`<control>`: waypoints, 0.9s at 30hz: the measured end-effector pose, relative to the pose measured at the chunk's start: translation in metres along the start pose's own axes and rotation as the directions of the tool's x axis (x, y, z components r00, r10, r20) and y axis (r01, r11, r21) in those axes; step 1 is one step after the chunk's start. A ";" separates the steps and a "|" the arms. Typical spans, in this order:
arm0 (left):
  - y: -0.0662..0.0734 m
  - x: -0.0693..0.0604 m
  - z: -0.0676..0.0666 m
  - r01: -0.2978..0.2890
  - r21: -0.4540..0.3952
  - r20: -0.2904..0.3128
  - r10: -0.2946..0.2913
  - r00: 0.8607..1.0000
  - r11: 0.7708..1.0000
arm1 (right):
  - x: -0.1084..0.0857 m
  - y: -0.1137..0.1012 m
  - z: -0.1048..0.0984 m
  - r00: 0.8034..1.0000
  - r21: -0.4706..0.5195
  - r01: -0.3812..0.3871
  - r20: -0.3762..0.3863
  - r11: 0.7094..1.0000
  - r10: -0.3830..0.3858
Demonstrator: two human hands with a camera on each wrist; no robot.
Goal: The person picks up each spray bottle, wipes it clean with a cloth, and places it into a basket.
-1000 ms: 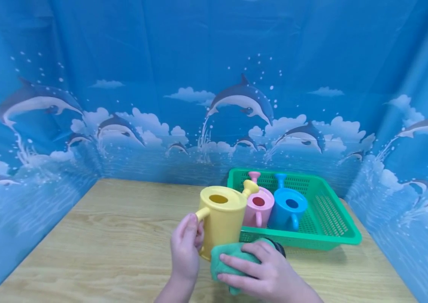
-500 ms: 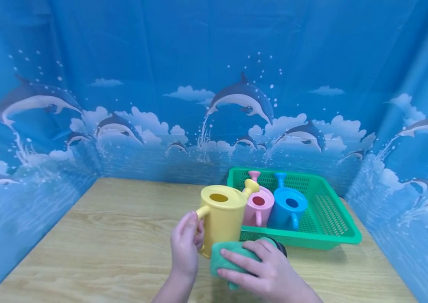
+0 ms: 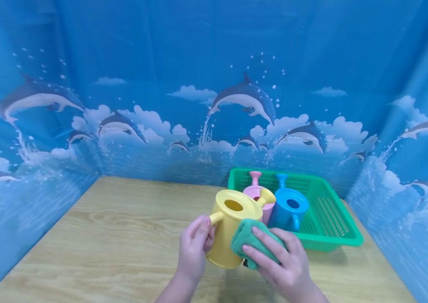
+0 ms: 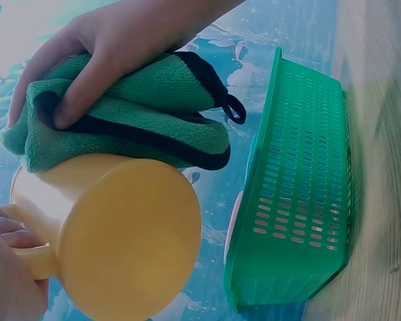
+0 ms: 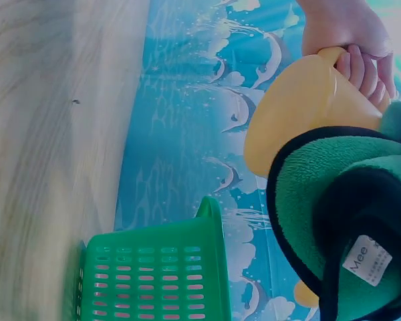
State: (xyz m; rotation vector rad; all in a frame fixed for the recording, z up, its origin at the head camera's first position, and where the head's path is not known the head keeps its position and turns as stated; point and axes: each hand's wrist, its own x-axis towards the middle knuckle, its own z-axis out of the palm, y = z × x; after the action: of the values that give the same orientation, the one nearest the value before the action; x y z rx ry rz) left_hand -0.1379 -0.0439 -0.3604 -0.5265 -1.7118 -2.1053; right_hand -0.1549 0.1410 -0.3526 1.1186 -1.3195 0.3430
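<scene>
A yellow watering can (image 3: pixel 225 235) is held up off the table, its spout pointing to the right and its bottom facing the left wrist camera. My left hand (image 3: pixel 195 248) grips the can's handle (image 4: pixel 37 261), fingers curled round it. Against the can's right side my right hand (image 3: pixel 283 261) presses a folded green cloth (image 3: pixel 249 240), thumb and fingers clasping it. Black edging, a hanging loop and a white label (image 5: pixel 367 259) show on the cloth in the wrist views. Part of the can's side lies hidden behind the cloth.
A green perforated basket (image 3: pixel 335 244) stands on the wooden table (image 3: pixel 104 252) at the back right. In it sit a blue watering can (image 3: pixel 285 210) and a pink one (image 3: pixel 251 191), partly covered by the yellow can. A dolphin-printed blue curtain (image 3: pixel 183 50) surrounds the table.
The yellow can has shifted right and slightly towards me, tilting a little. My right hand has moved the cloth up and right, from near the can's base to higher on its side.
</scene>
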 end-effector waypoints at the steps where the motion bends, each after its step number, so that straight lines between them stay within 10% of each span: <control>1: 0.000 0.000 0.000 -0.001 -0.002 0.000 0.001 1.000 1.000 | 0.000 0.000 0.000 1.000 -0.002 -0.017 -0.013 1.000 0.017; 9: 0.001 0.000 -0.003 0.021 -0.038 -0.007 -0.021 1.000 0.999 | 0.000 -0.003 0.000 0.998 0.048 -0.061 -0.007 0.997 0.061; 27: 0.008 0.010 -0.019 0.166 -0.173 -0.150 -0.192 0.970 0.971 | -0.006 -0.012 0.007 0.954 0.155 0.138 0.246 0.978 -0.174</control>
State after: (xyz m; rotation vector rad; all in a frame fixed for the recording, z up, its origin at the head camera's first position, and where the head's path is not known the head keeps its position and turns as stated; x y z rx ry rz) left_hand -0.1434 -0.0651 -0.3517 -0.2379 -1.5575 -2.3548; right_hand -0.1522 0.1319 -0.3644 1.4113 -1.4400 0.1748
